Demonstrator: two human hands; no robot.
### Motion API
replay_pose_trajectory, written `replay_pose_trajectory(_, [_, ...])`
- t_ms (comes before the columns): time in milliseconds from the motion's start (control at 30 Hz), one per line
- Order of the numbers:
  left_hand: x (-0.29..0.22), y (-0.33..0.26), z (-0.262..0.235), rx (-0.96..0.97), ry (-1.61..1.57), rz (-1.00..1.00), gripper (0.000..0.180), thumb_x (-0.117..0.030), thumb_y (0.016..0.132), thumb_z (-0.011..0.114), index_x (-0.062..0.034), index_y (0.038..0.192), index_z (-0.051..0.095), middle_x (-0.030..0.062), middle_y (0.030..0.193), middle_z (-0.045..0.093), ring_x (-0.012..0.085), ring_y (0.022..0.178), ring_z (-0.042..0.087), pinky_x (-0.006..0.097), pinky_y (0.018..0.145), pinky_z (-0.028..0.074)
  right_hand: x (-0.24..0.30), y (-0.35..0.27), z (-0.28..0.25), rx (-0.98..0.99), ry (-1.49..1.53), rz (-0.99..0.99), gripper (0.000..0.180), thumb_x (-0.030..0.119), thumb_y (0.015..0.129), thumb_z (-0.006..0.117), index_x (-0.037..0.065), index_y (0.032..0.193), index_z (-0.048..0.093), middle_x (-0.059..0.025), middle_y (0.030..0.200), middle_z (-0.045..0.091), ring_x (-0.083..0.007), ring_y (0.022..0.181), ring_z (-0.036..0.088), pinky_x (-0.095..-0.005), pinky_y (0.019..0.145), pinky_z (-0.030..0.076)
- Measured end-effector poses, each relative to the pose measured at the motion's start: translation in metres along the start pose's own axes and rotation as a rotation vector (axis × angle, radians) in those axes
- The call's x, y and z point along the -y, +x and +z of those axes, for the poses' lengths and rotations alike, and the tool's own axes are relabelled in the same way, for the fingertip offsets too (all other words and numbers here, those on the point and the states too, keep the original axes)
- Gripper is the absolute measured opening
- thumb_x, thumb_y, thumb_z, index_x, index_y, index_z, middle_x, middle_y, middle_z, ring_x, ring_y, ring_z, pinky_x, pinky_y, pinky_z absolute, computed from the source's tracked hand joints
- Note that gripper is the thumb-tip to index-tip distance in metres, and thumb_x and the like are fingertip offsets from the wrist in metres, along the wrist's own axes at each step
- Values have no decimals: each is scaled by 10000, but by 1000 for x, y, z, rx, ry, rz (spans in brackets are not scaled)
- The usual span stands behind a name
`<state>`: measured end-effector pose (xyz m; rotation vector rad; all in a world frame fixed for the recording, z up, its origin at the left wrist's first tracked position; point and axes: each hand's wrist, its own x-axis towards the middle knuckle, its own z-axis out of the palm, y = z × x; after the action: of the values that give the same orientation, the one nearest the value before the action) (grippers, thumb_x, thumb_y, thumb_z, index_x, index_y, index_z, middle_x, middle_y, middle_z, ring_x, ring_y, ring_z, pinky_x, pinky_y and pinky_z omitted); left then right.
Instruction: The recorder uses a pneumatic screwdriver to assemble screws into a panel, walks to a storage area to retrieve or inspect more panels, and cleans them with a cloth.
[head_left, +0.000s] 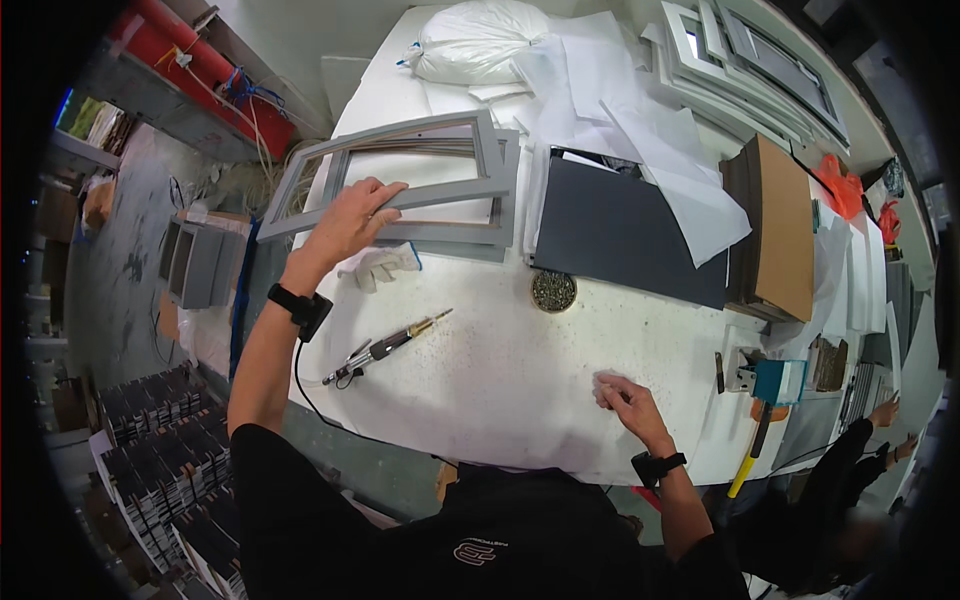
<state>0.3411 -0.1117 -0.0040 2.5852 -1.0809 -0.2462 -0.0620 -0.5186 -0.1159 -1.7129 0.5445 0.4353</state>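
The person's left hand (352,218) is closed around the near bar of a grey frame (450,191), slanted across other grey frames (455,236) on the white table (480,400). The right hand (632,408), fingers curled narrow, touches a crumpled whitish scrap (604,384); its grip cannot be told. 1 glove (378,266) lies near the left wrist.

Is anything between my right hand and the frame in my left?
Yes, the round tub stands on the table roughly between your right hand and the frame, near the dark panel.
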Motion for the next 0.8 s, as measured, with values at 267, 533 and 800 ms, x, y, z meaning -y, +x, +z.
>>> replay_pose_trajectory(267, [-213, -183, -7, -91, 64, -31, 578, -286, 891, 743, -105, 1425, 615, 130, 1090, 608, 310, 1001, 562, 430, 886, 430, 24, -35, -23, 130, 111, -84, 416, 240, 1050, 593, 17, 1401, 602, -146, 1135, 733, -221, 984, 714, -337, 915, 573])
replay_pose_trajectory(533, [-360, -251, 179, 17, -156, 101, 615, -239, 858, 789, -122, 1431, 598, 95, 1164, 595, 299, 1061, 560, 421, 940, 444, -9, -85, -38, 291, 306, -25, 419, 279, 1052, 605, -19, 1340, 542, -136, 1154, 715, -229, 996, 711, -356, 900, 570])
replay_pose_trajectory(800, [-348, -241, 280, 28, -244, 236, 611, -189, 846, 774, -139, 1425, 585, 103, 1183, 597, 312, 1093, 564, 434, 959, 452, -83, -76, -52, 177, 272, 85, 447, 333, 1041, 640, -6, 1322, 561, -96, 1088, 727, -179, 958, 711, -355, 867, 592])
